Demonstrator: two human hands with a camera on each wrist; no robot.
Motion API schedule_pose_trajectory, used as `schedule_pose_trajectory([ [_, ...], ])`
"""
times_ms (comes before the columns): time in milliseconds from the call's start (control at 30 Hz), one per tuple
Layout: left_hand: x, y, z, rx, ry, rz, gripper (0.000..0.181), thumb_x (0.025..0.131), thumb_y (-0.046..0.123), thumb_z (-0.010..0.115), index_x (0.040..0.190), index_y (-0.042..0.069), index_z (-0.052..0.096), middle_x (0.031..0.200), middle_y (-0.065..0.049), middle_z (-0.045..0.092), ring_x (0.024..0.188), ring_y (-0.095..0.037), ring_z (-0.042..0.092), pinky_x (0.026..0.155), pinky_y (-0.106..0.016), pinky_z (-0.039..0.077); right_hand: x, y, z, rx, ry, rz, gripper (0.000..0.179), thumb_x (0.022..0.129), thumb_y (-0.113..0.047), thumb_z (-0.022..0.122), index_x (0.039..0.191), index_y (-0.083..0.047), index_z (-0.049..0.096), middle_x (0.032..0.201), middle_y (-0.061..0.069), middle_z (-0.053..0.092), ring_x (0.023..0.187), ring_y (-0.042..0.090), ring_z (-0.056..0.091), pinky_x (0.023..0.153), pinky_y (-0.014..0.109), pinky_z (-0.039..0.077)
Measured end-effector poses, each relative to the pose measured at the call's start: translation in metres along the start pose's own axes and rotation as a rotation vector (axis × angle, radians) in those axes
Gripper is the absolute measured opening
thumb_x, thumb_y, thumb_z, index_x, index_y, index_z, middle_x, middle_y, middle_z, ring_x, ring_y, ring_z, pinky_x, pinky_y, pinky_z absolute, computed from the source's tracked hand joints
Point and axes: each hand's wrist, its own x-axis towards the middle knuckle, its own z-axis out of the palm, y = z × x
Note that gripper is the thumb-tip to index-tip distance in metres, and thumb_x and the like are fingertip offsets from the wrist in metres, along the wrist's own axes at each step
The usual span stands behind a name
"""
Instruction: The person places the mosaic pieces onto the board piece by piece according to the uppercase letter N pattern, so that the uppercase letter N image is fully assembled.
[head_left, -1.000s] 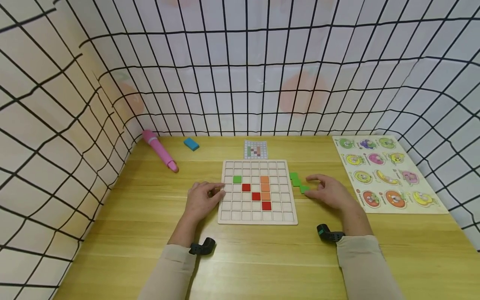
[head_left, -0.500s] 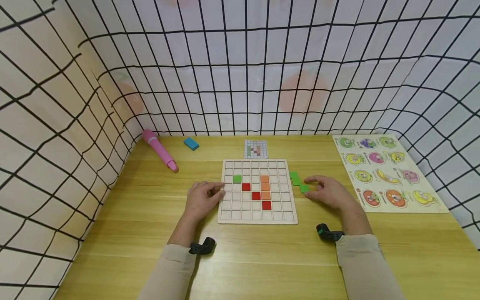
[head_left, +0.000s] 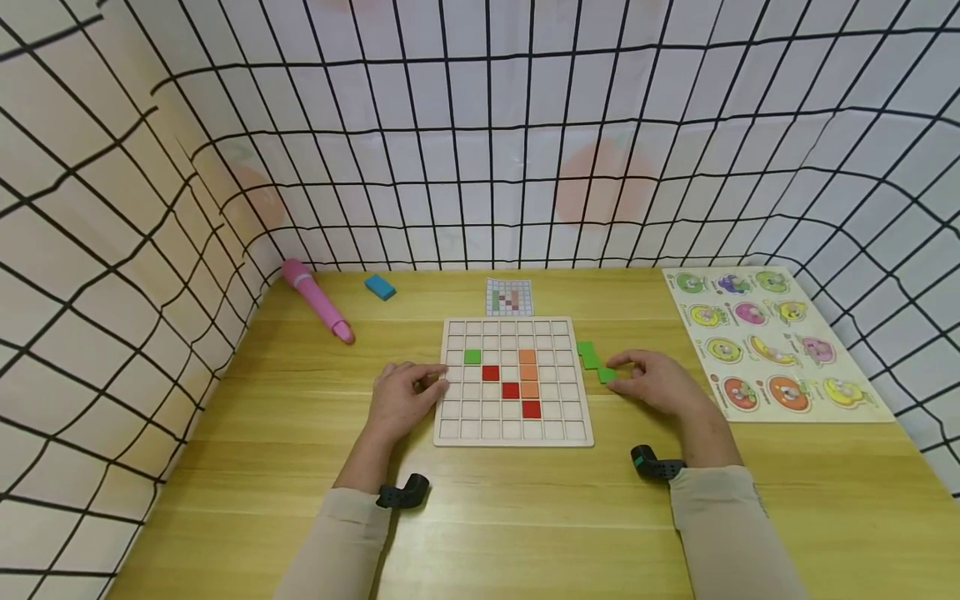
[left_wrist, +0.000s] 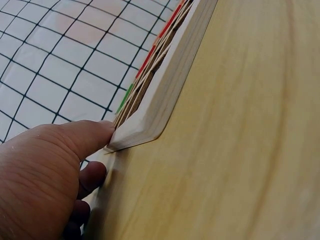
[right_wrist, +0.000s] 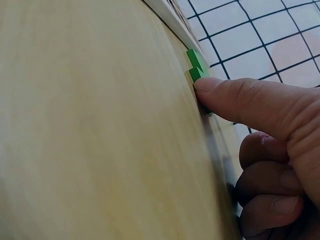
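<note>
In the head view, a pale wooden grid board (head_left: 513, 429) lies flat, with one green tile (head_left: 472, 357), red tiles (head_left: 511, 391) and orange tiles (head_left: 528, 372) in its cells. My left hand (head_left: 400, 400) touches the board's left edge with thumb and index fingertip; the left wrist view has the thumb (left_wrist: 92, 136) right at the rim near a corner. To the right of the board, my right hand (head_left: 660, 385) pinches a loose green tile (head_left: 606, 376) between thumb and index finger. More green tiles (head_left: 588, 355) lie just beyond it, beside the board's right edge.
A small pattern card (head_left: 509, 297) lies behind the board. Back left are a pink microphone-shaped toy (head_left: 318, 302) and a blue block (head_left: 380, 287). A fruit puzzle board (head_left: 776, 346) sits at the right. Black-gridded white walls (head_left: 510, 150) border the wooden table (head_left: 495, 533).
The right index fingertip has come in closer to the thumb, at the nearest loose green tile. My left hand stays at the board's edge. The head view has shifted very slightly.
</note>
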Motion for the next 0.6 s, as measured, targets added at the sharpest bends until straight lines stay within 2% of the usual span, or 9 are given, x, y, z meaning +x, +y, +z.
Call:
schedule_pose_trajectory([
  [600,0.0007,-0.0011,0.0015,0.002,-0.005,0.000,0.030,0.092,0.032,0.075,0.120,0.022,0.077,0.089,0.000,0.068,0.090,-0.021,0.050,0.087,-0.040,0.033,-0.0030,-0.0071,-0.0009,0.016,0.021,-0.002,0.041,0.094,-0.037,0.073,0.123,-0.009,0.065,0.077,0.003,0.049,0.069,0.019,0.046,0.068,0.033,0.037],
])
